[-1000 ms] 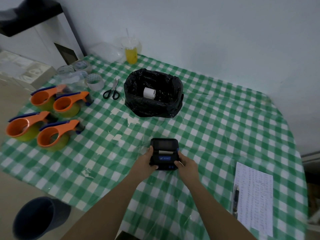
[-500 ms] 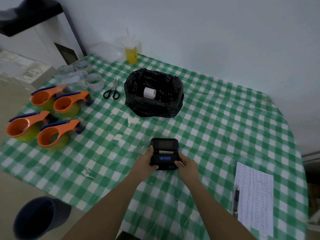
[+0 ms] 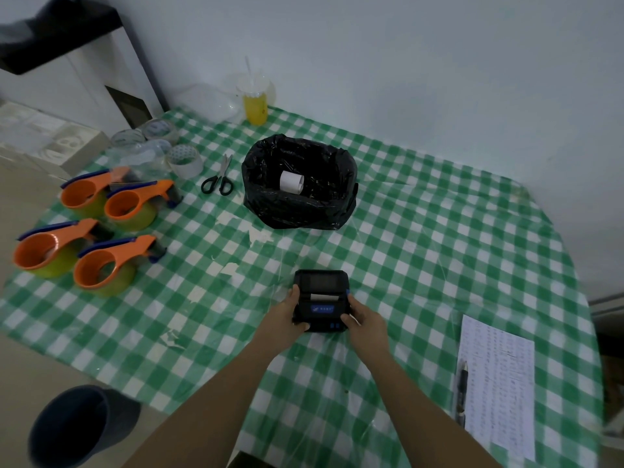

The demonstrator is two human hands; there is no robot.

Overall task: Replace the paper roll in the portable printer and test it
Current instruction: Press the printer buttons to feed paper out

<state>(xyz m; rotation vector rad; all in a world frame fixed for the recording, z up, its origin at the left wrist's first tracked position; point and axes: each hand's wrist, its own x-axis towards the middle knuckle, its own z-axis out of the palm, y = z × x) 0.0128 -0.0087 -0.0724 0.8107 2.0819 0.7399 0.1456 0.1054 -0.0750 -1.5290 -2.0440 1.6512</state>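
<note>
A person is holding a small black portable printer (image 3: 320,300) on the green-checked tablecloth (image 3: 439,251), slightly below the centre of the view. The left hand (image 3: 283,317) is gripping its left side, thumb lying along the edge; the right hand (image 3: 365,321) is clasping the right side, thumb resting near the blue buttons. A white strip of paper (image 3: 324,296) is showing across the printer's slot. At 12 o'clock from the printer, a black bag-lined bin (image 3: 300,211) is holding a white paper roll (image 3: 291,181). At 11 o'clock scissors (image 3: 218,180) are lying; at 9 to 10 o'clock four orange tape dispensers (image 3: 101,261) are sitting. At 4 o'clock a written sheet (image 3: 498,386) and pen (image 3: 461,390) are lying
</note>
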